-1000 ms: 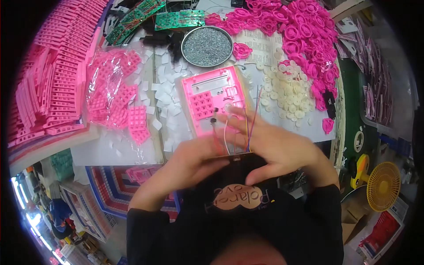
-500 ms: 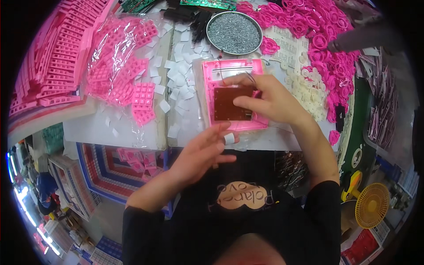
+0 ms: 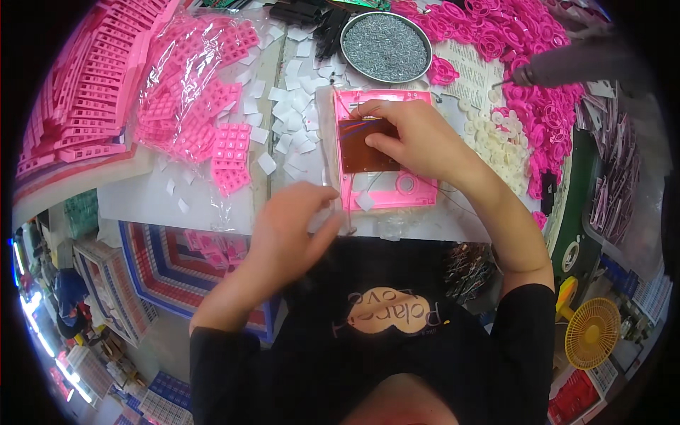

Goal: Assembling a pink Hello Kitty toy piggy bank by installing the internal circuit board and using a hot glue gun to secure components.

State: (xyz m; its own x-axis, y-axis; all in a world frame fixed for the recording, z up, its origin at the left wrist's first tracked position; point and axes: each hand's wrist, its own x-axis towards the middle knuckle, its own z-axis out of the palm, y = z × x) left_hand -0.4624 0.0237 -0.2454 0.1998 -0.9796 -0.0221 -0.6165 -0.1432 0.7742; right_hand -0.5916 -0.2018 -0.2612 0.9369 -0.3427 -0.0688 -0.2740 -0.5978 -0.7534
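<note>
My right hand (image 3: pixel 418 134) grips a brown circuit board (image 3: pixel 372 154), thumb on its face and fingers over its far edge. The board lies over a pink plastic housing (image 3: pixel 422 190), covering its middle; thin wires show by the fingers. A round ring is visible in the housing's near part. On the housing's near left rests a small white square piece (image 3: pixel 364 201). My left hand (image 3: pixel 290 223), slightly blurred, hovers just left of the housing with thumb and fingers apart, holding nothing that I can see.
Loose white squares (image 3: pixel 287 113) and bagged pink keypads (image 3: pixel 188 92) lie to the left. A round dish of screws (image 3: pixel 386 46) stands behind the housing. Pink rings (image 3: pixel 545 106) and cream-coloured parts (image 3: pixel 496 138) lie right. A dark screwdriver-like tool (image 3: pixel 567 67) juts in from the right.
The white square has left my left hand and now lies on the housing. That hand has drawn back leftward. My right hand has shifted the board away from me, uncovering the housing's near part.
</note>
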